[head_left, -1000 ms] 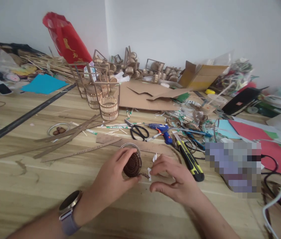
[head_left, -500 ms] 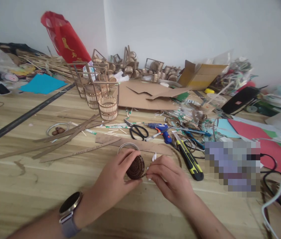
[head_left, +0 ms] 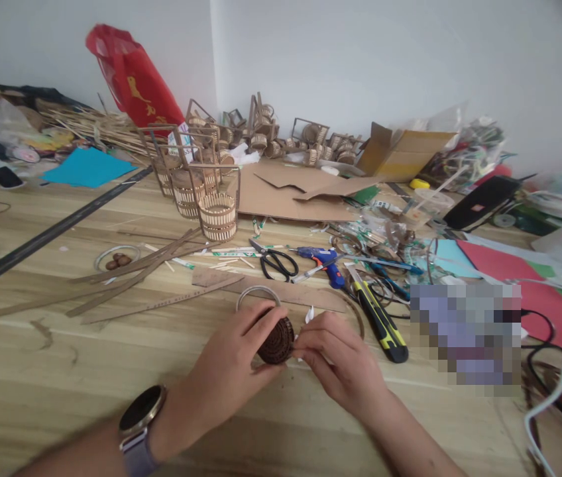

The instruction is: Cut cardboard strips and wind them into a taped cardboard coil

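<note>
My left hand (head_left: 226,371), with a watch on its wrist, is closed round a dark brown coiled disc (head_left: 277,339) of wound strip, held just above the wooden table (head_left: 62,371). My right hand (head_left: 343,361) sits against the disc's right side, its thumb and fingers pinched on the strip's loose end and a small white scrap. A thin wire ring (head_left: 256,295) lies on the table just behind the disc.
Black scissors (head_left: 276,262), a blue glue gun (head_left: 321,260) and a yellow-black utility knife (head_left: 378,315) lie beyond my hands. Small woven baskets (head_left: 216,213) in frames, cardboard sheets (head_left: 285,189), brown strips (head_left: 126,278), a red bag (head_left: 134,76) and coloured paper crowd the table's back and right.
My right hand has drawn in from apart to press against the coil's right side, winding the loose strip end onto it. The coil has shifted slightly right in my left hand.
</note>
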`<action>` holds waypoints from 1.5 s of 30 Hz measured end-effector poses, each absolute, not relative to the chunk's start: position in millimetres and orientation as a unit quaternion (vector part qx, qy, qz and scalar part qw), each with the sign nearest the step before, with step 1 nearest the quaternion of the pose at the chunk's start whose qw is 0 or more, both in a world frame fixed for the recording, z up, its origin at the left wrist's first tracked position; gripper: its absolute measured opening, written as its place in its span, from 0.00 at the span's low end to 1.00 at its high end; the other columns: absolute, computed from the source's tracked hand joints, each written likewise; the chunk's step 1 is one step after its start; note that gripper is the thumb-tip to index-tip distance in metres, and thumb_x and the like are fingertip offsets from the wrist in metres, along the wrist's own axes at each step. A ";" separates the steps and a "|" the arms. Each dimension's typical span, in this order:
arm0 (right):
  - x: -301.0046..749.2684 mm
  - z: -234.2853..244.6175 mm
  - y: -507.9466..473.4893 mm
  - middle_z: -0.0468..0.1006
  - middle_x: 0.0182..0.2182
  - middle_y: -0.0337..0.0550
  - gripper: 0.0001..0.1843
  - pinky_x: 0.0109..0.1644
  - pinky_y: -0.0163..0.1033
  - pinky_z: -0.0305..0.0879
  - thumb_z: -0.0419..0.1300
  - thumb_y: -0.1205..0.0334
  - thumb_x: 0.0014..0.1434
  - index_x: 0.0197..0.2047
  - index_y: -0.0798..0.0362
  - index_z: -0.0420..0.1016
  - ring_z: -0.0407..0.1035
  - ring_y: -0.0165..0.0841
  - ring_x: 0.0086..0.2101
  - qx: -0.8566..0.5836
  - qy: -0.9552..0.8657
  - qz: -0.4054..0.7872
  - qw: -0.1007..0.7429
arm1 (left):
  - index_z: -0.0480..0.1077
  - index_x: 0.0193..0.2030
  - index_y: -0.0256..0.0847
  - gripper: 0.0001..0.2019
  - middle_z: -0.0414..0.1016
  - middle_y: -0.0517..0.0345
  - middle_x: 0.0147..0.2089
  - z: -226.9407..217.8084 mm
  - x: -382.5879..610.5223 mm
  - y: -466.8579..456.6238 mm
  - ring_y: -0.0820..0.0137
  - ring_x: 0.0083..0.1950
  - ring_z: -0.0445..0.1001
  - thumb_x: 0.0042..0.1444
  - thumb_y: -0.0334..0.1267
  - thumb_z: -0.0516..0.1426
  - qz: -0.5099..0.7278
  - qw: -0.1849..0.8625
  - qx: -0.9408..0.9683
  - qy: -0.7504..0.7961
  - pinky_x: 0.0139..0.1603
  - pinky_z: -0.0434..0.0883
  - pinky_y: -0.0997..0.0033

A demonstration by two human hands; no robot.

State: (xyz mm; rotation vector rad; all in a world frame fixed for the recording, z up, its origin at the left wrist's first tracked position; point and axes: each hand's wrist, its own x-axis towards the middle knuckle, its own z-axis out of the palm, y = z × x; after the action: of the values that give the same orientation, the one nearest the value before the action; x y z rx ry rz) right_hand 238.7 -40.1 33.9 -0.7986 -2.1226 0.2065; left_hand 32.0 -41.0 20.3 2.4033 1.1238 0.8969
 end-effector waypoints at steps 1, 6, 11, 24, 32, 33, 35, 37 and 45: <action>238.3 33.6 -40.1 0.77 0.30 0.42 0.06 0.34 0.38 0.70 0.58 0.70 0.65 0.39 0.50 0.74 0.72 0.34 0.31 -0.315 -0.845 0.086 0.423 | 0.58 0.64 0.44 0.33 0.69 0.44 0.62 20.7 31.9 -41.1 0.54 0.61 0.71 0.52 0.24 0.62 0.317 0.168 0.847 0.393 0.59 0.72 0.49; 236.9 31.6 -39.8 0.74 0.29 0.40 0.07 0.31 0.36 0.69 0.60 0.71 0.63 0.36 0.48 0.71 0.71 0.33 0.31 -0.314 -0.832 0.099 0.446 | 0.60 0.63 0.45 0.32 0.69 0.45 0.62 22.6 31.8 -42.2 0.54 0.60 0.72 0.53 0.26 0.63 0.311 0.164 0.853 0.386 0.59 0.73 0.51; 237.4 29.8 -37.9 0.73 0.27 0.37 0.09 0.31 0.34 0.66 0.62 0.70 0.61 0.32 0.48 0.68 0.70 0.32 0.29 -0.326 -0.819 0.144 0.450 | 0.59 0.63 0.45 0.31 0.69 0.44 0.62 24.2 31.9 -43.4 0.53 0.60 0.72 0.55 0.27 0.62 0.300 0.133 0.866 0.376 0.59 0.73 0.51; 236.5 25.0 -35.7 0.73 0.24 0.37 0.17 0.30 0.35 0.64 0.64 0.50 0.61 0.27 0.50 0.68 0.68 0.31 0.26 -0.393 -0.764 0.245 0.449 | 0.58 0.67 0.47 0.36 0.67 0.43 0.65 18.3 30.0 -35.7 0.52 0.65 0.68 0.54 0.38 0.68 0.316 0.249 0.845 0.352 0.63 0.69 0.48; 230.3 20.9 -39.3 0.72 0.27 0.36 0.25 0.32 0.35 0.66 0.67 0.37 0.51 0.37 0.49 0.68 0.68 0.32 0.28 -0.415 -0.671 0.391 0.473 | 0.58 0.68 0.47 0.35 0.71 0.45 0.63 22.9 29.6 -40.0 0.54 0.60 0.74 0.58 0.50 0.64 0.332 0.472 0.741 0.343 0.57 0.75 0.54; 229.2 21.2 -39.7 0.71 0.27 0.36 0.25 0.31 0.35 0.65 0.68 0.37 0.50 0.37 0.49 0.68 0.67 0.32 0.28 -0.411 -0.668 0.401 0.473 | 0.59 0.68 0.47 0.34 0.71 0.45 0.62 24.1 30.0 -40.2 0.55 0.59 0.74 0.58 0.50 0.64 0.332 0.492 0.729 0.342 0.56 0.76 0.56; 227.5 21.9 -40.1 0.70 0.26 0.34 0.25 0.31 0.34 0.65 0.70 0.39 0.49 0.38 0.48 0.69 0.67 0.31 0.27 -0.407 -0.661 0.420 0.469 | 0.62 0.66 0.46 0.30 0.72 0.47 0.61 26.9 30.6 -39.9 0.57 0.57 0.75 0.58 0.46 0.64 0.332 0.513 0.716 0.337 0.54 0.76 0.59; 227.1 22.1 -40.1 0.69 0.25 0.33 0.27 0.30 0.34 0.65 0.71 0.39 0.48 0.41 0.48 0.69 0.65 0.30 0.26 -0.403 -0.653 0.440 0.467 | 0.64 0.63 0.46 0.27 0.73 0.50 0.59 29.4 30.7 -39.3 0.59 0.56 0.76 0.57 0.42 0.64 0.327 0.517 0.714 0.341 0.53 0.76 0.61; 239.4 17.7 -30.8 0.71 0.25 0.37 0.21 0.28 0.35 0.62 0.60 0.39 0.60 0.37 0.51 0.73 0.64 0.31 0.25 -0.475 -0.648 0.387 0.452 | 0.68 0.58 0.45 0.26 0.75 0.52 0.55 35.8 26.6 -37.9 0.62 0.50 0.77 0.51 0.40 0.65 0.296 0.498 0.736 0.350 0.45 0.78 0.66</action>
State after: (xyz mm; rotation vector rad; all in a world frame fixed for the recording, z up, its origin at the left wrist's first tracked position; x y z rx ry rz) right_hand 239.4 -30.8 17.7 -1.1727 -1.6010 0.9555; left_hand 26.6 -37.9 35.8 1.7817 0.8469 0.7172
